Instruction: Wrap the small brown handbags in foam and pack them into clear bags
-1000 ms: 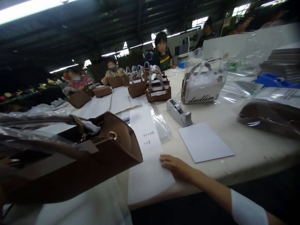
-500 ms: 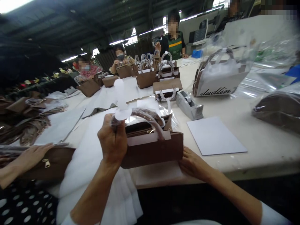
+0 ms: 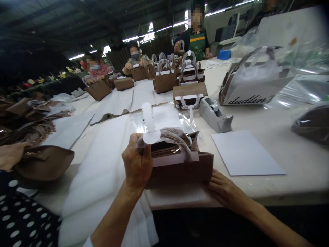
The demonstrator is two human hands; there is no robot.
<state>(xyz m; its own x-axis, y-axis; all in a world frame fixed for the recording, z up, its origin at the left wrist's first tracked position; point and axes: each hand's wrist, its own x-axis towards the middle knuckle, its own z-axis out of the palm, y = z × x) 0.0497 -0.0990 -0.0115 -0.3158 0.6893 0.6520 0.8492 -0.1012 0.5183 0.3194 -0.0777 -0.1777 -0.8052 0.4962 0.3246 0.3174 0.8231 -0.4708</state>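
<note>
A brown handbag point(image 3: 181, 169) is in front of me, slightly tilted, with its top open and a gold zip pull showing. My left hand point(image 3: 137, 163) is closed around the plastic-wrapped handle point(image 3: 177, 137) at its left end. A white scalloped tag strip point(image 3: 147, 120) stands up from that handle, just above my thumb. Against the bag's lower right corner is my right hand point(image 3: 223, 188), gripping it there with fingertips partly hidden. White padding sheet point(image 3: 180, 195) lies under the bag, and a white card point(image 3: 246, 152) is to its right.
A grey tape dispenser point(image 3: 216, 115) stands beyond the bag. Several brown handbags point(image 3: 164, 82) are farther back, near other people. A bagged handbag with a printed white sheet point(image 3: 246, 94) is at right. At left, a co-worker's hand point(image 3: 11, 156) holds a brown bag point(image 3: 46, 163).
The view has shifted, so most things sit farther right. My hands keep their grip on the handbag. The co-worker's hand has moved left, and their bag is turned differently.
</note>
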